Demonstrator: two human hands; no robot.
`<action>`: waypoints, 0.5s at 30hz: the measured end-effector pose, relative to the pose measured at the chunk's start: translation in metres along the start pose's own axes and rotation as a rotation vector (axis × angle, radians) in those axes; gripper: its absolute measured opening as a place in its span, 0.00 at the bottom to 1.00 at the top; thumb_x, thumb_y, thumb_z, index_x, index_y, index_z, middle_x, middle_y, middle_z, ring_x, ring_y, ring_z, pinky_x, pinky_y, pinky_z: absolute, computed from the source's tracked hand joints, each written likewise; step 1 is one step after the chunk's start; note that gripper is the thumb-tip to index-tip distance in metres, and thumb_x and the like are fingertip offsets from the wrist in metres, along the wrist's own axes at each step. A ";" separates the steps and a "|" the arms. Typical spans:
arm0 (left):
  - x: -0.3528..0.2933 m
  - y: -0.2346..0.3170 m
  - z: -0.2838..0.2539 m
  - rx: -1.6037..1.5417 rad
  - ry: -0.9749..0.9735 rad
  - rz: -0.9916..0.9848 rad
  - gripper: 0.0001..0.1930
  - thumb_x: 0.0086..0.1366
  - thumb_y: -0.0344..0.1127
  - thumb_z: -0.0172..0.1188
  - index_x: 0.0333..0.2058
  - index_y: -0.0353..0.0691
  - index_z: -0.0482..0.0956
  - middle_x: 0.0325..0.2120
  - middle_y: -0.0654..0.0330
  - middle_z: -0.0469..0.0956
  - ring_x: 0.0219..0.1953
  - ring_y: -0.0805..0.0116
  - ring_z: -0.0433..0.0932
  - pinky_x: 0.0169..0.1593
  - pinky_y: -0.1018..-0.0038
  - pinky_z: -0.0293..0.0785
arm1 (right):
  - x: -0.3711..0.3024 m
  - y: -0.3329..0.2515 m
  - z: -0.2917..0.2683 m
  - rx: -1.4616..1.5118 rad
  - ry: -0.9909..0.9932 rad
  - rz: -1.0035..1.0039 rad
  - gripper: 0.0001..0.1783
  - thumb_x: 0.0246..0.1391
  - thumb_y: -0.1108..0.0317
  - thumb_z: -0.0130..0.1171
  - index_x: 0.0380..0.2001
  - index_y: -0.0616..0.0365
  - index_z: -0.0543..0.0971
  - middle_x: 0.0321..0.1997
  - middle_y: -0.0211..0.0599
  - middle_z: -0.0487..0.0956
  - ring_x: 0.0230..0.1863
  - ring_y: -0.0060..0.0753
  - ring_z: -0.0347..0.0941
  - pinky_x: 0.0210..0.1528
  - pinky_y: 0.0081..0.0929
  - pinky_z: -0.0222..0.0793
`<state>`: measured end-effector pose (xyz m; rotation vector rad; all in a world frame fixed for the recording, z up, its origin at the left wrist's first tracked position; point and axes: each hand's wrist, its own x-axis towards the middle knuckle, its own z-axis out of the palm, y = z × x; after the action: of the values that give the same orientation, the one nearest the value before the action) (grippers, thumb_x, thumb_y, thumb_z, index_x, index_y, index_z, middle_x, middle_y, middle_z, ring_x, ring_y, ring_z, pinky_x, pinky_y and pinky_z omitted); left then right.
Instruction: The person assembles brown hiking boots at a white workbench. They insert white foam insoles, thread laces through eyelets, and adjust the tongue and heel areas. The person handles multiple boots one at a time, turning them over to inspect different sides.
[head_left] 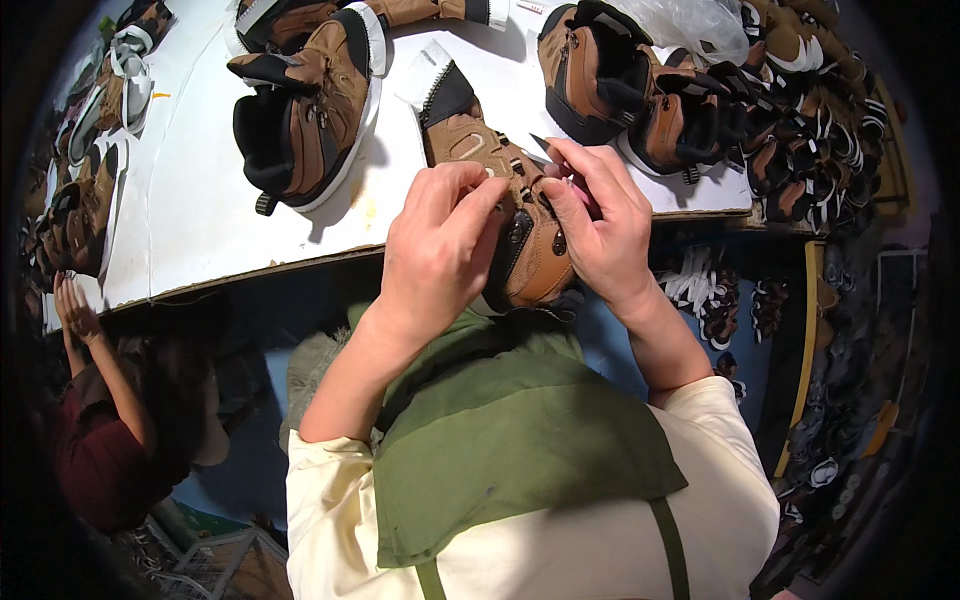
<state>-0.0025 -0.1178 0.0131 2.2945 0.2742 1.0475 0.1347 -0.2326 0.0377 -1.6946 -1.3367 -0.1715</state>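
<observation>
A brown and black hiking shoe (535, 268) lies between my hands, its toe end with a white edge on the table and its heel end past the front edge, over my green apron. My left hand (440, 235) is closed in a pinch over the shoe's eyelet side; whatever is between the fingertips is hidden. On the other side, my right hand (605, 225) presses its thumb near the shoe's lacing hooks. Its curled fingers hold a small pointed tool (541, 144) with a dark tip, and something pink shows in the palm.
More brown shoes stand on the white table (200, 200): one shoe (335, 110) at left, a pair (585, 75) at right beside a clear plastic bag (690, 28). Shoes crowd both table ends. At left sits another person (95, 450), hands at the table edge. White laces (690, 285) hang below the table.
</observation>
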 end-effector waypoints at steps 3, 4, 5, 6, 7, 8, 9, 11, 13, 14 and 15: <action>0.006 -0.001 0.002 -0.154 -0.064 -0.091 0.15 0.49 0.21 0.65 0.38 0.34 0.78 0.34 0.53 0.74 0.37 0.55 0.75 0.39 0.67 0.73 | -0.002 0.000 0.000 -0.067 0.054 -0.059 0.17 0.50 0.72 0.65 0.44 0.63 0.77 0.31 0.40 0.76 0.28 0.35 0.74 0.30 0.29 0.70; 0.007 -0.002 0.002 -0.197 -0.074 -0.127 0.15 0.49 0.21 0.65 0.38 0.35 0.79 0.33 0.53 0.74 0.36 0.55 0.75 0.38 0.67 0.73 | -0.004 0.001 0.000 -0.093 0.070 -0.080 0.18 0.49 0.72 0.66 0.44 0.63 0.77 0.31 0.39 0.76 0.28 0.34 0.74 0.30 0.29 0.70; 0.008 -0.003 0.002 -0.240 -0.079 -0.164 0.14 0.49 0.21 0.65 0.38 0.35 0.79 0.33 0.53 0.75 0.35 0.55 0.75 0.38 0.67 0.73 | -0.004 0.002 0.000 -0.120 0.084 -0.105 0.19 0.48 0.72 0.66 0.45 0.63 0.77 0.31 0.39 0.76 0.27 0.34 0.73 0.30 0.29 0.70; 0.009 -0.003 0.003 -0.221 -0.076 -0.172 0.12 0.50 0.22 0.65 0.36 0.35 0.79 0.32 0.55 0.75 0.33 0.57 0.76 0.36 0.68 0.73 | -0.005 0.001 -0.001 -0.148 0.088 -0.122 0.19 0.48 0.72 0.66 0.45 0.64 0.77 0.31 0.39 0.76 0.27 0.34 0.73 0.30 0.29 0.70; 0.009 -0.002 0.003 -0.219 -0.091 -0.185 0.12 0.51 0.22 0.65 0.36 0.35 0.79 0.32 0.55 0.75 0.33 0.57 0.76 0.36 0.68 0.73 | -0.006 0.000 -0.002 -0.177 0.093 -0.139 0.20 0.47 0.72 0.67 0.45 0.64 0.77 0.31 0.39 0.76 0.27 0.34 0.73 0.30 0.29 0.70; 0.011 -0.001 0.001 -0.217 -0.105 -0.197 0.11 0.51 0.22 0.64 0.36 0.35 0.79 0.32 0.55 0.75 0.33 0.57 0.76 0.36 0.68 0.73 | -0.007 -0.001 -0.002 -0.207 0.097 -0.158 0.21 0.46 0.73 0.67 0.46 0.64 0.77 0.31 0.39 0.76 0.27 0.34 0.73 0.30 0.28 0.70; 0.012 0.000 0.000 -0.215 -0.118 -0.209 0.11 0.51 0.22 0.64 0.36 0.35 0.79 0.31 0.55 0.74 0.33 0.57 0.76 0.36 0.68 0.73 | -0.009 -0.004 -0.004 -0.204 0.089 -0.142 0.21 0.46 0.73 0.67 0.46 0.65 0.77 0.31 0.39 0.76 0.27 0.34 0.73 0.30 0.28 0.70; 0.014 0.002 -0.004 -0.157 -0.154 -0.210 0.10 0.54 0.22 0.63 0.37 0.33 0.79 0.33 0.57 0.75 0.33 0.65 0.78 0.34 0.75 0.74 | -0.015 -0.013 -0.011 -0.194 0.072 -0.114 0.22 0.45 0.74 0.67 0.46 0.66 0.77 0.31 0.39 0.76 0.27 0.33 0.73 0.29 0.27 0.70; 0.015 0.001 -0.008 -0.125 -0.174 -0.213 0.10 0.55 0.21 0.63 0.37 0.33 0.79 0.34 0.57 0.75 0.32 0.69 0.78 0.34 0.77 0.74 | -0.022 -0.029 -0.021 -0.065 -0.012 -0.008 0.21 0.45 0.75 0.67 0.46 0.67 0.78 0.32 0.39 0.77 0.25 0.30 0.73 0.28 0.26 0.71; 0.015 0.001 -0.008 -0.124 -0.180 -0.211 0.10 0.55 0.22 0.63 0.37 0.33 0.79 0.34 0.57 0.75 0.32 0.68 0.78 0.34 0.77 0.74 | -0.025 -0.036 -0.027 -0.046 -0.074 0.021 0.21 0.45 0.75 0.67 0.46 0.67 0.78 0.32 0.39 0.77 0.25 0.31 0.73 0.29 0.26 0.71; 0.015 0.001 -0.008 -0.123 -0.187 -0.209 0.10 0.55 0.22 0.63 0.37 0.33 0.79 0.33 0.57 0.75 0.32 0.68 0.78 0.34 0.77 0.74 | -0.028 -0.039 -0.031 -0.026 -0.136 0.051 0.21 0.45 0.75 0.67 0.46 0.67 0.78 0.32 0.40 0.77 0.25 0.31 0.73 0.29 0.26 0.71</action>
<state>0.0013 -0.1086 0.0268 2.1803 0.3553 0.7208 0.1042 -0.2753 0.0599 -1.7874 -1.3944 -0.0450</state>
